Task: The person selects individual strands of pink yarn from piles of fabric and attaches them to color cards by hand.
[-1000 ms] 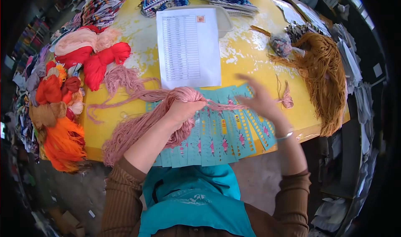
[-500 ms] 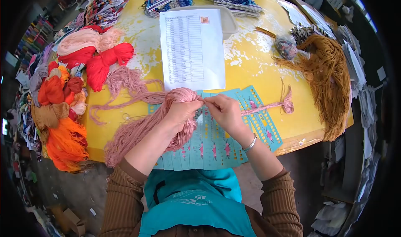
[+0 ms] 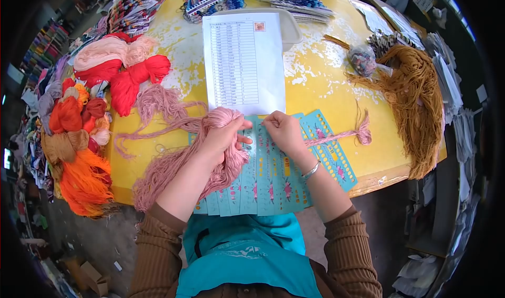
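Left grip (image 3: 223, 139) holds one pink skein (image 3: 235, 165); right grip (image 3: 284, 132), contents unclear.

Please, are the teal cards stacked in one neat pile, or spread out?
Spread out: the teal cards overlap side by side, the rightmost lying slanted.

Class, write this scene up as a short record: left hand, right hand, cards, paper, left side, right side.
left hand: gripping a pink skein
right hand: fingertips drawn together above the cards; anything pinched is too small to tell
cards: teal cards with pink flowers, overlapping on a yellow table
paper: printed sheet, beyond the hands
left side: red bundles, orange bundle
right side: brown skein
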Action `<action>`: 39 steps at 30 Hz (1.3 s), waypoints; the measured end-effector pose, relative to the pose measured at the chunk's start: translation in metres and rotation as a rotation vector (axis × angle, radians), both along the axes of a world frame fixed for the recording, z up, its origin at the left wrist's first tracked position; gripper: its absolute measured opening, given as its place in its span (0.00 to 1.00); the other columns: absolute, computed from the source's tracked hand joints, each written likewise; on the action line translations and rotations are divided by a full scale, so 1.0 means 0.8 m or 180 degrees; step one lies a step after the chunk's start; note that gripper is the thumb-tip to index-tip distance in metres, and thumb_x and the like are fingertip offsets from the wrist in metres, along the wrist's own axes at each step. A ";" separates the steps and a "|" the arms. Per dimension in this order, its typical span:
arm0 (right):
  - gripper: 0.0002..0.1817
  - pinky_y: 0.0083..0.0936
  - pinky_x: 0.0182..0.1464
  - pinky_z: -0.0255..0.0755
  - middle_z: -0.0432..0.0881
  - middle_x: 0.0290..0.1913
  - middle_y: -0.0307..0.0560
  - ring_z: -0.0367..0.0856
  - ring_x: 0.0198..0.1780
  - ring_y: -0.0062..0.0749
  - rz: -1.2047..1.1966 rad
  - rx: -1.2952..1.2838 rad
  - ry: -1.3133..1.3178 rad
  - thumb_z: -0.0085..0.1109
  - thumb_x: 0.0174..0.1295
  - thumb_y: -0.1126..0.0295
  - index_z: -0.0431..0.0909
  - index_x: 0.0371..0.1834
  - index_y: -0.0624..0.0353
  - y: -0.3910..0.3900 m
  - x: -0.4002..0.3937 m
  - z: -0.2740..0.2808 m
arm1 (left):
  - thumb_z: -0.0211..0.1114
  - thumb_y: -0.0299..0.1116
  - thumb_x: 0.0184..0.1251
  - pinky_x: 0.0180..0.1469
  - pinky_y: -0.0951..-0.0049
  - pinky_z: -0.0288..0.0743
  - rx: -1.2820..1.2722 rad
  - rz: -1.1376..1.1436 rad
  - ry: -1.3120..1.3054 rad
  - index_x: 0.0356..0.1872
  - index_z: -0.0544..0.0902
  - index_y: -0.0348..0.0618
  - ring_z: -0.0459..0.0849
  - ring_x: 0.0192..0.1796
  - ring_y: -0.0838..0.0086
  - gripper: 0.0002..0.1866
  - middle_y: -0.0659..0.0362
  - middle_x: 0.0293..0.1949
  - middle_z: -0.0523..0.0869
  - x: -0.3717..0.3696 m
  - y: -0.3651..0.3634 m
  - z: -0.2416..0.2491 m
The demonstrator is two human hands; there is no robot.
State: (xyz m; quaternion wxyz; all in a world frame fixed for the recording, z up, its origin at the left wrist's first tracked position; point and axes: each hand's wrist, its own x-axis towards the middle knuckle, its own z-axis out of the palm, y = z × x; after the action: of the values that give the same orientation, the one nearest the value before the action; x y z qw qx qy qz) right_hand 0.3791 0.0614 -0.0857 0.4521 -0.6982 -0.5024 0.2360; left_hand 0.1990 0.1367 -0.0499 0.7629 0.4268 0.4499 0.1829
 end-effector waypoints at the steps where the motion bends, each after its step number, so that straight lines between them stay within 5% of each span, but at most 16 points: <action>1: 0.07 0.30 0.30 0.74 0.82 0.24 0.52 0.83 0.26 0.40 0.0010 -0.0011 -0.0019 0.64 0.56 0.70 0.80 0.31 0.64 -0.001 -0.001 0.002 | 0.58 0.46 0.72 0.27 0.78 0.71 0.0001 -0.0003 0.0006 0.50 0.78 0.38 0.85 0.33 0.73 0.20 0.49 0.53 0.83 0.001 -0.002 0.001; 6: 0.07 0.32 0.31 0.74 0.83 0.25 0.51 0.83 0.28 0.43 0.0001 0.0071 -0.0125 0.63 0.56 0.70 0.80 0.30 0.63 -0.003 -0.003 0.002 | 0.58 0.41 0.70 0.26 0.77 0.71 -0.0116 0.0063 0.0315 0.56 0.75 0.33 0.85 0.30 0.73 0.21 0.49 0.56 0.81 0.018 -0.013 0.012; 11: 0.07 0.32 0.32 0.75 0.83 0.26 0.51 0.83 0.29 0.44 0.0010 0.0150 -0.0197 0.63 0.55 0.70 0.80 0.32 0.61 -0.002 -0.004 -0.002 | 0.58 0.37 0.70 0.26 0.78 0.69 0.0160 -0.0066 0.0478 0.53 0.78 0.36 0.78 0.24 0.79 0.17 0.56 0.41 0.85 0.027 -0.011 0.002; 14: 0.07 0.33 0.32 0.75 0.83 0.26 0.51 0.83 0.30 0.44 -0.0022 0.0145 -0.0163 0.63 0.55 0.69 0.80 0.33 0.61 -0.004 -0.005 0.001 | 0.57 0.32 0.69 0.25 0.78 0.67 0.0571 -0.0310 0.0584 0.56 0.79 0.44 0.72 0.22 0.83 0.16 0.65 0.24 0.76 0.035 -0.016 -0.007; 18: 0.08 0.32 0.33 0.75 0.83 0.27 0.51 0.84 0.30 0.44 -0.0035 0.0055 -0.0134 0.63 0.55 0.69 0.79 0.34 0.61 -0.005 -0.005 0.004 | 0.58 0.29 0.69 0.21 0.81 0.64 0.0934 -0.0201 0.0544 0.55 0.78 0.42 0.71 0.21 0.84 0.15 0.64 0.27 0.79 0.042 -0.020 -0.010; 21: 0.07 0.30 0.33 0.75 0.83 0.27 0.50 0.84 0.30 0.40 -0.0047 0.0093 -0.0026 0.62 0.56 0.70 0.79 0.34 0.61 -0.006 -0.004 0.005 | 0.60 0.30 0.68 0.21 0.81 0.63 0.0896 -0.0140 0.0366 0.52 0.80 0.41 0.71 0.21 0.84 0.13 0.64 0.27 0.79 0.044 -0.017 -0.010; 23: 0.07 0.21 0.31 0.71 0.81 0.24 0.43 0.78 0.26 0.22 -0.0052 0.0172 0.0219 0.62 0.58 0.72 0.79 0.35 0.64 -0.006 -0.001 0.005 | 0.63 0.32 0.66 0.20 0.81 0.61 0.0364 -0.0161 0.0303 0.43 0.83 0.40 0.70 0.20 0.84 0.08 0.65 0.23 0.79 0.046 -0.010 -0.008; 26: 0.07 0.19 0.30 0.70 0.80 0.24 0.39 0.75 0.27 0.18 0.0106 0.0121 0.0828 0.62 0.58 0.73 0.79 0.36 0.65 -0.001 0.005 -0.003 | 0.62 0.35 0.65 0.22 0.79 0.63 0.0347 -0.0409 0.0538 0.31 0.83 0.40 0.71 0.20 0.83 0.09 0.64 0.20 0.78 0.050 -0.001 -0.014; 29: 0.11 0.26 0.35 0.75 0.83 0.27 0.49 0.82 0.28 0.31 0.0239 -0.0149 0.0531 0.63 0.57 0.68 0.80 0.38 0.63 -0.004 0.012 0.008 | 0.62 0.36 0.65 0.20 0.79 0.61 0.0499 -0.0416 0.0559 0.28 0.83 0.41 0.71 0.19 0.83 0.11 0.65 0.18 0.77 0.053 -0.003 -0.025; 35: 0.19 0.28 0.38 0.75 0.83 0.28 0.50 0.82 0.31 0.34 0.0244 -0.0882 0.0520 0.63 0.56 0.57 0.81 0.37 0.65 0.008 0.016 0.022 | 0.62 0.37 0.63 0.20 0.80 0.60 0.1300 -0.0589 0.1316 0.28 0.84 0.43 0.71 0.18 0.83 0.09 0.66 0.18 0.78 0.022 0.012 -0.031; 39: 0.23 0.31 0.41 0.75 0.84 0.31 0.51 0.83 0.35 0.37 0.0283 -0.1094 0.0302 0.64 0.55 0.51 0.81 0.35 0.64 0.012 0.015 0.029 | 0.64 0.34 0.62 0.21 0.82 0.61 0.0749 -0.0340 0.0813 0.33 0.84 0.45 0.69 0.20 0.85 0.05 0.65 0.24 0.81 -0.003 0.030 -0.014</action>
State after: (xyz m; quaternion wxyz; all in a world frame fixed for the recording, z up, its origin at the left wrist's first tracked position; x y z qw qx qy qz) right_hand 0.3912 0.0708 -0.0627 0.3385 -0.7304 -0.4631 0.3708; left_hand 0.1962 0.1605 -0.0610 0.6530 0.5561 0.4953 0.1378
